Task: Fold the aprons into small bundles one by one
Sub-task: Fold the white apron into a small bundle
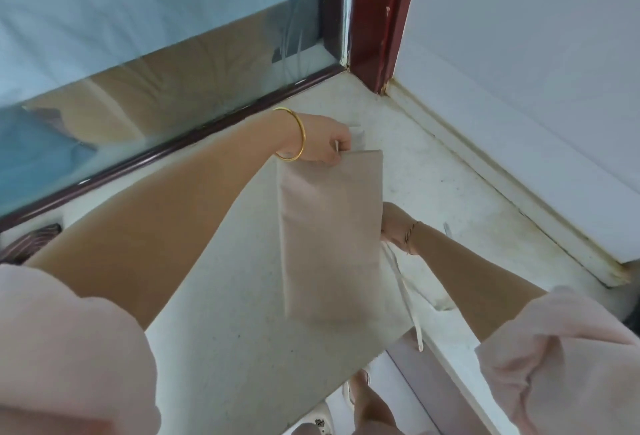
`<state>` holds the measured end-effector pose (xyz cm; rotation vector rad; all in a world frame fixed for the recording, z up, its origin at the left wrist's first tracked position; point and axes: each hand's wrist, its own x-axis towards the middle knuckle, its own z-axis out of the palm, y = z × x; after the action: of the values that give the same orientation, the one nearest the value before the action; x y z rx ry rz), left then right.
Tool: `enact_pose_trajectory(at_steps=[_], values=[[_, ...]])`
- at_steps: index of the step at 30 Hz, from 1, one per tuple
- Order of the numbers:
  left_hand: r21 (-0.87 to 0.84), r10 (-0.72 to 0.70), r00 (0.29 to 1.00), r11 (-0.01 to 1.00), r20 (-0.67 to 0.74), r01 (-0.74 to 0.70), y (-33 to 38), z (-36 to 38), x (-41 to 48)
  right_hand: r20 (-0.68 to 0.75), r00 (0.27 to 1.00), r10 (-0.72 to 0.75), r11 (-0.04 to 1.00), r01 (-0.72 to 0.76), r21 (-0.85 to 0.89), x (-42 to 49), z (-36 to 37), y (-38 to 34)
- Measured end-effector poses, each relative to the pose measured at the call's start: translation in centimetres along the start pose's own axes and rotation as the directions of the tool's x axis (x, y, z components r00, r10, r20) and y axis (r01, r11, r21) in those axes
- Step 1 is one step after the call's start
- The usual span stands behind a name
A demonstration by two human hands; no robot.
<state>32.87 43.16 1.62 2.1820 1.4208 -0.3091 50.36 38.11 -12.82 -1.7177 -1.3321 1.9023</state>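
the apron [332,233] is thin cloth, so i judge it light and soft, with no stiffness of its own; the folded layers can slide open if only one point is held. it is better to take it at two places along the edges, and to tuck in the loose strap [403,278] before the next fold, because it can catch. the left hand [322,140] pinches the far top corner between thumb and curled fingers. the right hand [394,226] is at the middle of the right edge, but its fingers are hidden behind the cloth, so i cannot tell how it grips. the apron is a long, narrow beige rectangle, smooth and flat, held over the pale counter [450,192] near the corner; a white strap hangs from its right side.
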Motion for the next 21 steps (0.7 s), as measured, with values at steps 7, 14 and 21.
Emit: enact_pose_trajectory(at_steps=[7, 14, 21], values=[[-0.026, -0.100, 0.974, 0.995, -0.204, 0.097, -4.4, -0.8, 11.6, -0.056, 0.996, 0.074, 0.981, -0.062, 0.186, 6.0, -2.8, -1.8], [-0.114, -0.240, 0.941, 0.969, -0.238, 0.219, -8.8, 4.2, 19.2, -0.233, 0.973, -0.006, 0.986, -0.033, -0.165, 9.9, -2.7, -1.3], [-0.012, -0.228, 0.943, 0.972, -0.242, 0.233, -10.5, 6.3, 22.2, -0.323, 0.946, -0.002, 0.887, -0.147, -0.437, 11.8, -2.0, -1.8]])
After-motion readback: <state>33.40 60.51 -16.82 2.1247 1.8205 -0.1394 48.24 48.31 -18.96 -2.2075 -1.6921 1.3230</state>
